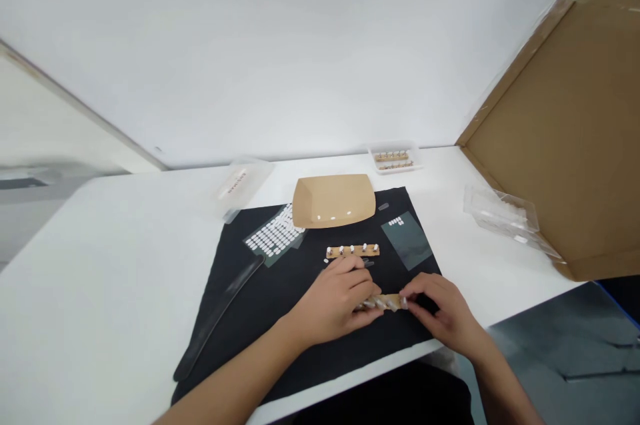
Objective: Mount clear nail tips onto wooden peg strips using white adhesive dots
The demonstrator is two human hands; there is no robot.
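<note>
A: Finger state?
B: By the right hand (443,312), the rightmost clear, glossy, elongated piece (405,303) is pinched between thumb and index finger. By the left hand (340,298), the strip's left part is covered, fingers bent and close together, thumb below; exact fingertip contact cannot be told.

A: Position of the strip?
B: The narrow tan strip (389,299), wood-like and straight-edged, is held between both hands, above the near part of the matte black cloth mat (300,345). Clear pieces are slanted along it.

A: Beyond the hands?
B: A second tan strip (359,252), with five white-topped metal posts, is laid parallel. Behind it, a flared kraft-paper tray (335,193) is noted, three small white ovals inside. To its left, a dark sheet (275,236) is covered with rows of white ovals; to the right, a smooth dark-green sheet (411,248) is seen, few ovals remaining at its top. A long, curved black band (220,318) is placed at the left.
</note>
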